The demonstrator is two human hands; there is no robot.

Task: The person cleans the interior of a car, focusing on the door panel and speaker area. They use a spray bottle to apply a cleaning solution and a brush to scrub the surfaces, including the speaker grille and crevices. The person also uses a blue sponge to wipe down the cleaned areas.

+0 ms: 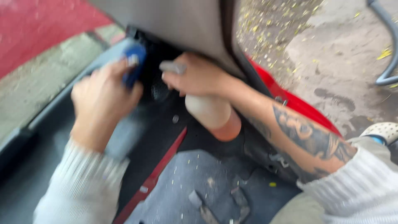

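Cleaning step under way. Right hand (199,76) is gripping spray bottle (211,114), aimed below seat (174,25). Left hand (101,101) is clutching blue brush (133,62) at black sill trim (49,112). Scrubbing there likely calls for steady, firm strokes.

Left hand (101,101) grips blue brush (133,62); right hand (198,76) holds spray bottle (211,114).

A grey seat back (182,25) hangs over a black footwell. A red sill strip (153,176) runs beside a grey floor mat (199,178) dotted with crumbs. Outside lies cracked pavement (340,54) with yellow leaf bits, a grey hose (389,41), and a red surface (37,25).
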